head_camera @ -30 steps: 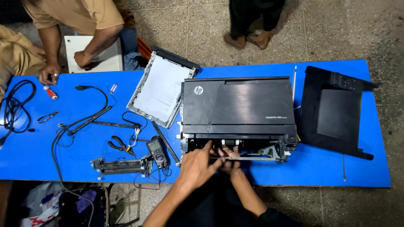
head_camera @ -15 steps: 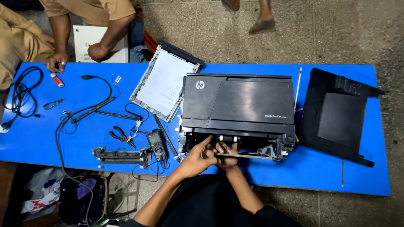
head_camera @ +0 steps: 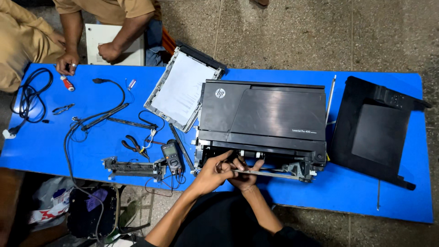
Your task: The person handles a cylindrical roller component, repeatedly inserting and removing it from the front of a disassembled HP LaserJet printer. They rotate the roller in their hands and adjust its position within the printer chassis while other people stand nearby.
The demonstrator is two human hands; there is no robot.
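While the black printer (head_camera: pixel 263 121) lies flat on the blue table (head_camera: pixel 366 201) with its opened front edge turned toward the wearer, both hands meet at that edge. The left hand (head_camera: pixel 211 174) is curled, thumb and fingers pinched around the near end of a thin grey metal rod (head_camera: pixel 270 173) that runs along the exposed front frame; the right hand (head_camera: pixel 244 176) sits just beside it, fingers spread upward against the frame, its palm touching the rod, though whether it actually clasps the rod cannot be told from this view.

To the printer's left lie a detached scanner lid (head_camera: pixel 185 89) with its white backing up, a handheld multimeter (head_camera: pixel 171 155), pliers (head_camera: pixel 132 145), a narrow grey mechanism strip (head_camera: pixel 132 167) and loose black cables (head_camera: pixel 98 110). A black tray panel (head_camera: pixel 377 130) rests to the right, apart from the printer. Another person's hands (head_camera: pixel 87 55) rest at the far corner near a white box (head_camera: pixel 114 43).

Judged from this arrangement, the rod is best handled level and parallel to the frame, one hand steadying while the other guides, so that neither end binds in its plastic seat. Force should stay light; the brackets at the right end look slender, and the small rollers above sit close to the fingers.
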